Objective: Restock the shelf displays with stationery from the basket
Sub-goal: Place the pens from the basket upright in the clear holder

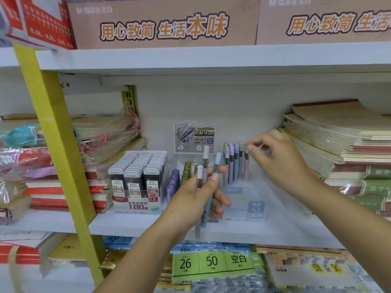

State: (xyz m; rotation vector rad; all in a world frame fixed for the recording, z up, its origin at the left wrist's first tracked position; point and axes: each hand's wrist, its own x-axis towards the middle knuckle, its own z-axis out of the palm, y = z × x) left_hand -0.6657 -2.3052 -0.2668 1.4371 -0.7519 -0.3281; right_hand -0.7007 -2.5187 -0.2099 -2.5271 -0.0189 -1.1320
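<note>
My left hand (196,193) grips a bundle of slim lead tubes (208,187), white, grey and blue, upright in front of the shelf. My right hand (275,157) reaches into a clear display box (254,199), its fingertips pinched at the top of a tube (246,163) standing in the back row. Several purple, blue and grey tubes (231,163) stand in that row. The front part of the clear box holds nothing visible. No basket is in view.
A black box of 0.5 HB lead cases (137,176) stands left of the clear box. Green and purple items (182,174) sit between them. Notebook stacks (338,140) flank the right, red books (44,193) the left. A yellow post (55,144) rises at left.
</note>
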